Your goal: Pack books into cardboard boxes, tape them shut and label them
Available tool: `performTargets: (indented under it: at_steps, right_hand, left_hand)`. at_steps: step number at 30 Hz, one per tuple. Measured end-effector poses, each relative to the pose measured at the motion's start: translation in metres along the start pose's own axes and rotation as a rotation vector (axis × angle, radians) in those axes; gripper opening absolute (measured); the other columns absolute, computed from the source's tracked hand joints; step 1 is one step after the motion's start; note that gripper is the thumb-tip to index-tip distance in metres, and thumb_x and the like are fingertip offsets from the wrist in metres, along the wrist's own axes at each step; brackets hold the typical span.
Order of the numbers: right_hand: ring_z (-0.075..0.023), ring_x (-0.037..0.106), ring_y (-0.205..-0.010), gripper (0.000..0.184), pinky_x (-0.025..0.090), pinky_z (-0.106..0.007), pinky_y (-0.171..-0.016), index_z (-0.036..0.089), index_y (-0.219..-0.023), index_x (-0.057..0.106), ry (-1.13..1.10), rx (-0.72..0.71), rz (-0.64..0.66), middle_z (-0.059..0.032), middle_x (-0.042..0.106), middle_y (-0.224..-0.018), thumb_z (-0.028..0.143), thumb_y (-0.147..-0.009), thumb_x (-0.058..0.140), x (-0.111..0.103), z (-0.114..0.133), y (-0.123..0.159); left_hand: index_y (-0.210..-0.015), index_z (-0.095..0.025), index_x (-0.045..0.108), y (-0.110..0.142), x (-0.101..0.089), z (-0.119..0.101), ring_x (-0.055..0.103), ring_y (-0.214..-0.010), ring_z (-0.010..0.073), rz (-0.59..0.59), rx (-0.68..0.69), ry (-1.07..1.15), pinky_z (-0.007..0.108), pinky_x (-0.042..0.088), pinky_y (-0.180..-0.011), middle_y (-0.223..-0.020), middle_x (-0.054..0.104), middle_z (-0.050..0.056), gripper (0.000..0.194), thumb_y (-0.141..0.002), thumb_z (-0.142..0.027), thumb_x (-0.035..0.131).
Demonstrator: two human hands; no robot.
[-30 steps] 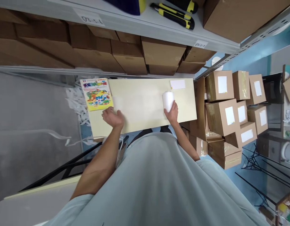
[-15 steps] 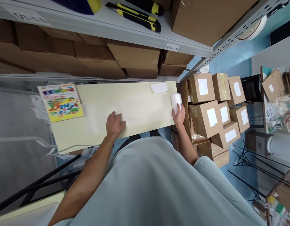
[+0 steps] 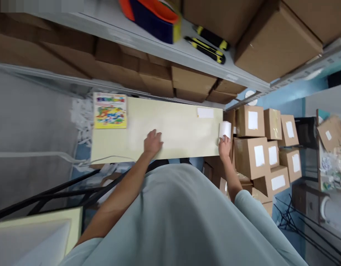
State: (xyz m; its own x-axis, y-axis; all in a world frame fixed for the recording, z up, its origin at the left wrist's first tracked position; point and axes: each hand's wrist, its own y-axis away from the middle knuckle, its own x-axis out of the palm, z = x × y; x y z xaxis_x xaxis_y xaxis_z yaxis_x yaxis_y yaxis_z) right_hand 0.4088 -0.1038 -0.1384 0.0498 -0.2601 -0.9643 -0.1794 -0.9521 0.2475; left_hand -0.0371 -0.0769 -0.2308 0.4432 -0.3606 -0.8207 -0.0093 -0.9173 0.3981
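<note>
Jutting beyond right fingers, white roll gripped at near end; left fingers spread.

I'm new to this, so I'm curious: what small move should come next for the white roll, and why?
Probably the right hand should ease slightly to the right, with a firm grip on the white roll. In this view the roll appears mostly past the right edge of the table, with cardboard boxes beyond, so letting go there might drop it.

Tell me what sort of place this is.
Likely a packing or storage room: it has stacked cardboard boxes with white labels, and box cutters lying on a shelf.
</note>
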Motion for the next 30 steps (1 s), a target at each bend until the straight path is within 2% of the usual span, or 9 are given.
performTargets:
  at_steps: [4, 7, 9, 11, 14, 16, 19, 23, 30]
  right_hand:
    - [-0.0354, 0.057, -0.140, 0.041, 0.051, -0.047, -0.114, 0.016, -0.129, 0.083, 0.043, 0.032, -0.018, -0.0227, 0.063, -0.158, 0.008, -0.102, 0.054, -0.009, 0.006, -0.005]
    - [-0.0406, 0.057, -0.142, 0.040, 0.052, -0.053, -0.114, 0.008, -0.134, 0.080, -0.044, 0.093, -0.023, -0.0289, 0.064, -0.154, 0.013, -0.100, 0.059, -0.014, 0.059, -0.016]
    - [-0.0395, 0.057, -0.142, 0.042, 0.052, -0.054, -0.118, 0.006, -0.139, 0.078, -0.172, 0.000, -0.018, -0.0289, 0.064, -0.154, 0.019, -0.103, 0.059, -0.017, 0.125, -0.018]
    - [-0.0350, 0.059, -0.142, 0.043, 0.051, -0.051, -0.123, 0.009, -0.143, 0.076, -0.314, -0.200, 0.032, -0.0240, 0.063, -0.159, 0.022, -0.107, 0.055, -0.017, 0.209, -0.015]
    - [-0.0319, 0.054, -0.150, 0.045, 0.045, -0.048, -0.131, 0.013, -0.148, 0.073, -0.428, -0.599, 0.159, -0.0167, 0.060, -0.167, 0.027, -0.114, 0.047, -0.015, 0.348, -0.004]
    - [-0.0318, 0.051, -0.151, 0.048, 0.043, -0.049, -0.133, 0.013, -0.156, 0.066, -0.414, -0.792, 0.242, -0.0141, 0.050, -0.177, 0.026, -0.115, 0.045, -0.015, 0.431, 0.004]
    - [-0.0342, 0.047, -0.154, 0.050, 0.046, -0.053, -0.129, 0.009, -0.161, 0.058, -0.331, -0.820, 0.355, -0.0171, 0.043, -0.182, 0.022, -0.115, 0.045, -0.014, 0.516, 0.007]
    - [-0.0362, 0.048, -0.154, 0.049, 0.050, -0.055, -0.124, 0.004, -0.155, 0.060, -0.221, -0.692, 0.492, -0.0224, 0.045, -0.179, 0.011, -0.109, 0.047, -0.009, 0.554, 0.002]
    - [-0.0356, 0.046, -0.160, 0.055, 0.049, -0.055, -0.127, 0.007, -0.159, 0.058, -0.243, -0.634, 0.564, -0.0183, 0.035, -0.185, 0.007, -0.104, 0.049, -0.001, 0.555, -0.001]
  left_hand:
    - [-0.147, -0.021, 0.069, 0.009, -0.012, 0.001, 0.042, -0.166, 0.0425, 0.020, 0.035, 0.137, 0.061, 0.044, -0.131, -0.180, 0.044, 0.020, 0.060, -0.087, -0.015, 0.075]
    - [-0.144, -0.021, 0.072, 0.006, -0.020, 0.015, 0.055, -0.158, 0.0378, -0.041, 0.011, 0.341, 0.054, 0.048, -0.130, -0.168, 0.060, 0.017, 0.055, -0.090, -0.021, 0.076]
    - [-0.146, -0.021, 0.071, -0.001, -0.030, 0.038, 0.064, -0.148, 0.0320, -0.076, -0.015, 0.406, 0.046, 0.051, -0.127, -0.157, 0.070, 0.014, 0.049, -0.098, -0.027, 0.068]
    - [-0.148, -0.019, 0.069, -0.012, -0.046, 0.071, 0.066, -0.144, 0.0298, -0.157, -0.067, 0.437, 0.043, 0.049, -0.128, -0.153, 0.071, 0.014, 0.046, -0.104, -0.029, 0.059]
    - [-0.146, -0.021, 0.069, -0.032, -0.075, 0.132, 0.062, -0.145, 0.0328, -0.355, -0.263, 0.473, 0.048, 0.044, -0.131, -0.149, 0.071, 0.015, 0.045, -0.103, -0.028, 0.059]
    - [-0.144, -0.022, 0.069, -0.044, -0.093, 0.170, 0.062, -0.141, 0.0363, -0.414, -0.403, 0.476, 0.053, 0.045, -0.128, -0.143, 0.071, 0.016, 0.046, -0.099, -0.027, 0.063]
    - [-0.137, -0.019, 0.070, -0.056, -0.108, 0.211, 0.065, -0.133, 0.0390, -0.377, -0.513, 0.476, 0.056, 0.048, -0.124, -0.135, 0.072, 0.018, 0.046, -0.092, -0.025, 0.068]
    - [-0.120, -0.021, 0.075, -0.065, -0.112, 0.233, 0.071, -0.122, 0.0355, -0.327, -0.556, 0.492, 0.052, 0.053, -0.118, -0.119, 0.077, 0.015, 0.032, -0.089, -0.024, 0.067]
    - [-0.111, -0.021, 0.076, -0.076, -0.117, 0.243, 0.072, -0.118, 0.0346, -0.360, -0.575, 0.482, 0.051, 0.057, -0.111, -0.112, 0.079, 0.015, 0.027, -0.088, -0.029, 0.066]
